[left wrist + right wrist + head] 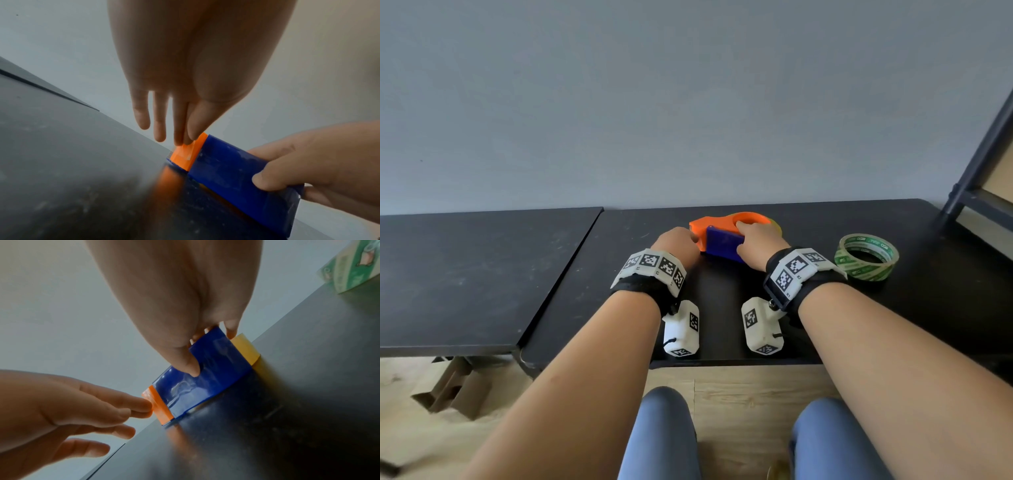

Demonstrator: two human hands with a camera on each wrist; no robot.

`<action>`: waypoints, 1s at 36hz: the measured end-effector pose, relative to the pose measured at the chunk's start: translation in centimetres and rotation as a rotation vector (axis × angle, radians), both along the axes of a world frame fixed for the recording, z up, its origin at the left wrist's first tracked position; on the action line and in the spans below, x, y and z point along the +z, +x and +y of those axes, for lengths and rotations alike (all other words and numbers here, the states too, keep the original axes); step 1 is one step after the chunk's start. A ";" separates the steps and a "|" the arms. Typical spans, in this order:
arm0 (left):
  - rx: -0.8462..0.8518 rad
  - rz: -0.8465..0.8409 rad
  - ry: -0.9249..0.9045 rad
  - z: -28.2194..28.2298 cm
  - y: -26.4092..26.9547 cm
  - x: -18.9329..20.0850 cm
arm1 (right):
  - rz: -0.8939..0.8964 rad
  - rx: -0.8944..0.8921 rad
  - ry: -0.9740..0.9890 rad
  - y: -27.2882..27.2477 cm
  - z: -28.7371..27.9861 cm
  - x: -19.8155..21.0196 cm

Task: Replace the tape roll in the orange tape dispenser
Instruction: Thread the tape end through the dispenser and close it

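Note:
The orange tape dispenser (722,222) lies on the black table (722,308) near the wall, its blue side panel (722,245) facing me. A yellowish roll (246,348) shows at its right end. My right hand (750,236) grips the blue panel (216,382), thumb (191,365) on its face and fingers over the top. My left hand (693,240) pinches at the dispenser's orange front end (185,155) with thumb and forefinger tips (191,136) together; the other fingers stay straight. A green-printed tape roll (866,257) lies flat to the right, untouched.
A second black table (465,267) adjoins on the left with a narrow seam between. A dark shelf frame (979,164) stands at the far right corner. The grey wall runs close behind the dispenser. My knees sit below the table's front edge.

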State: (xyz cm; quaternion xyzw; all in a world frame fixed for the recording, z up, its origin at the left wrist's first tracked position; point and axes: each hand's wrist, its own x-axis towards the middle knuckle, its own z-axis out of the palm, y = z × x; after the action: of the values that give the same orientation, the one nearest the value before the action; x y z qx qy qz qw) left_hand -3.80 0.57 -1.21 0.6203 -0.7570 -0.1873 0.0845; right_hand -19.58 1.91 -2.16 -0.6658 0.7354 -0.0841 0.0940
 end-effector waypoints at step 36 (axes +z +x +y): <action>-0.078 -0.086 -0.180 4.6 -7.0 2.3 | -0.138 -0.442 -0.103 -8.1 7.2 0.4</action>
State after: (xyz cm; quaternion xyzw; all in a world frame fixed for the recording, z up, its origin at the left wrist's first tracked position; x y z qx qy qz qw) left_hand -10.83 5.16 1.11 0.5878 -0.7972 -0.0948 0.1000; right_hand -27.63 9.09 -1.73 -0.4851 0.8499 -0.1854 0.0889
